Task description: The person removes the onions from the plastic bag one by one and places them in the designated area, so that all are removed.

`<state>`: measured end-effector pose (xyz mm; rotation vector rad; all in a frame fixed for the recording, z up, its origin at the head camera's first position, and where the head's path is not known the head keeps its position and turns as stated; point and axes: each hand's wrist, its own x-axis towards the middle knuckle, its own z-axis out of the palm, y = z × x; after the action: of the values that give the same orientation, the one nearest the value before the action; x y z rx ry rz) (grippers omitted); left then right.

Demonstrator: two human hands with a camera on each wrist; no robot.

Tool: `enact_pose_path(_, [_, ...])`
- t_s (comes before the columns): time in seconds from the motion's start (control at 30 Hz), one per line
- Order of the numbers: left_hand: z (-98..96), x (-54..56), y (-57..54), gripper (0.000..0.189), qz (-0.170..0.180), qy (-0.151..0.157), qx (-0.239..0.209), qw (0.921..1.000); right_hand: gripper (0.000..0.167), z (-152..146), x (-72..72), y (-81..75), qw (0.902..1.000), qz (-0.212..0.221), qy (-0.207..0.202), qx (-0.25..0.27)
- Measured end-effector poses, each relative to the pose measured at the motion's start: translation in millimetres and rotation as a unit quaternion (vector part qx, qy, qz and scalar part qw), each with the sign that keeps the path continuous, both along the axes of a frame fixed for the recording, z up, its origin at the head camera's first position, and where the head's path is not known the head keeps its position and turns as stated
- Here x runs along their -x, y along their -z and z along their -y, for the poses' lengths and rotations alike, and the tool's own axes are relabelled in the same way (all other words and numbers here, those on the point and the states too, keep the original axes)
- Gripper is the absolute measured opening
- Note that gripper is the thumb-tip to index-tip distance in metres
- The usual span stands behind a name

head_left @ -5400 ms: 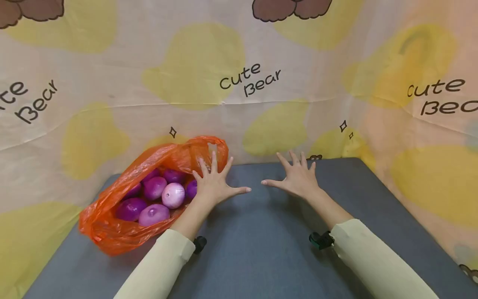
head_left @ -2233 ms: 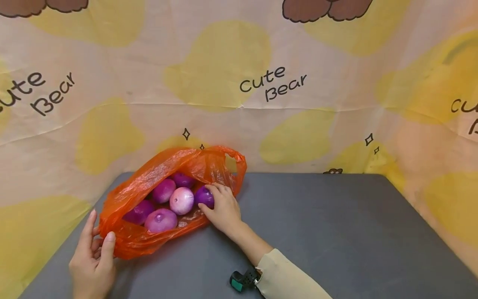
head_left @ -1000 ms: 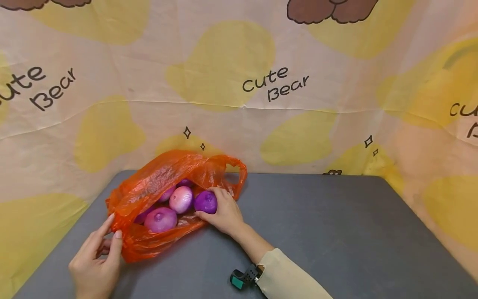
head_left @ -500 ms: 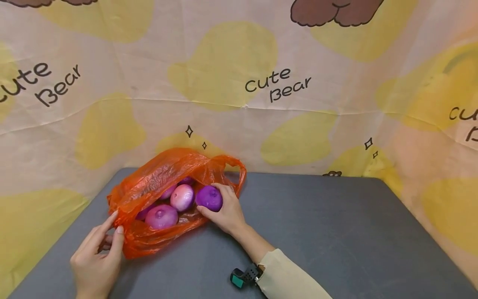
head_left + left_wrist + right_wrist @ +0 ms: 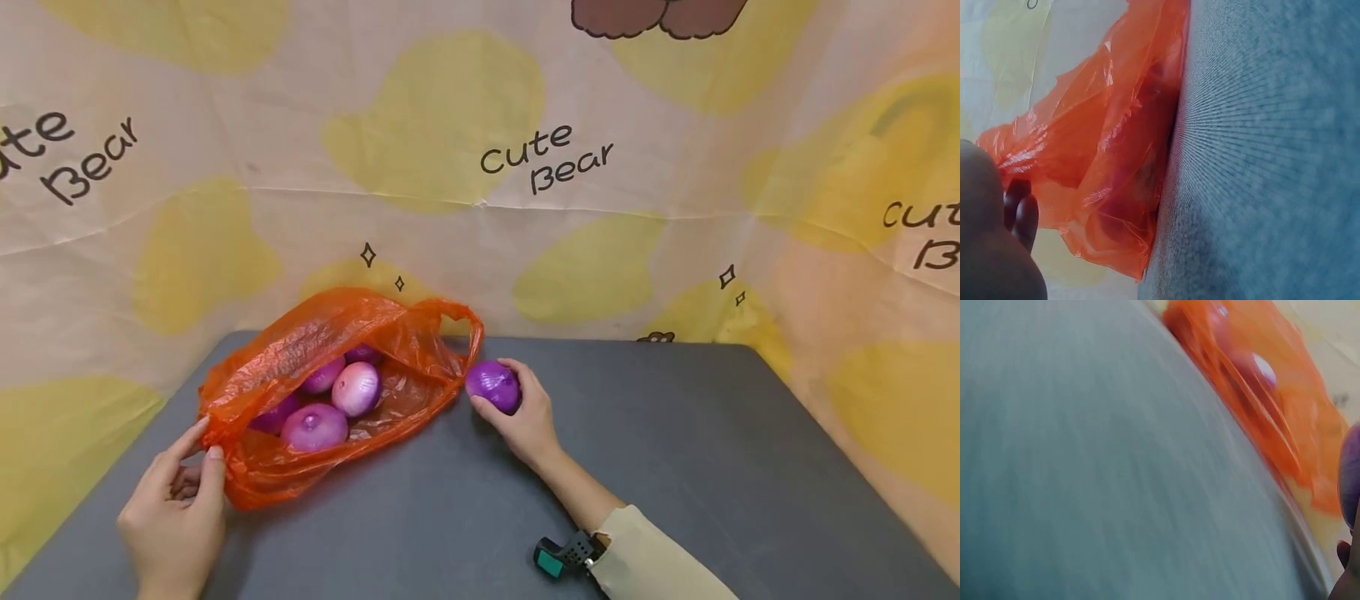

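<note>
In the head view, my right hand point(image 5: 534, 427) grips a dark purple onion point(image 5: 492, 386) between thumb and fingers, just right of the orange plastic bag point(image 5: 307, 337). At the right wrist view's edge, part of that onion point(image 5: 1349, 475) shows. My left hand point(image 5: 174, 517) pinches the bag's left end between thumb and index finger. The left wrist view has the bag point(image 5: 1079, 137) drawn toward that hand, its plastic gathered in creases. Several onions lie inside the open-mouthed bag, among them a pale one point(image 5: 356, 389) and a pinkish-purple one point(image 5: 315, 427); the bag's far side partly hides others.
The bag lies on a blue-grey table point(image 5: 675, 467), toward its back left. Behind the table hangs a printed cloth point(image 5: 600, 167) with yellow patches and lettering. A bag handle loop point(image 5: 474, 329) stands up near the right hand. A black wrist strap point(image 5: 573, 552) sits at the right cuff.
Both hands were spread and empty at first; then the left took the bag's end and the right the dark onion. Since half a second ago, the onion has moved right, out of the bag.
</note>
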<state>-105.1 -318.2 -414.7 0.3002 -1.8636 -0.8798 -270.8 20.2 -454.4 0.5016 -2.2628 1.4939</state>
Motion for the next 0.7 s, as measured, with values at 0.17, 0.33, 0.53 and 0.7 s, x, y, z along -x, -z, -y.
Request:
enact_pose_path(0.17, [-0.3,-1.0,-2.0,0.037,0.030,-0.007,-0.046,0.9985,0.063,-35,13.3,1.5,0.9988,0.035,0.034,-0.006])
enact_pose_path(0.33, [-4.1,1.6,-1.8,0.036,0.043,-0.008,-0.079,0.9959,0.067,-73,24.9,-0.2,0.9955,0.058,0.061,-0.042])
enact_pose_path(0.53, [-9.2,4.0,-2.5,0.033,0.041,-0.020,-0.100,0.9940,0.071,-111,42.0,-1.3,0.9884,0.092,0.114,-0.040])
enact_pose_path(0.7, [-12.1,2.4,-6.8,0.031,0.028,-0.040,-0.114,0.9922,0.070,-125,54.2,1.8,0.9832,0.105,0.149,-0.017])
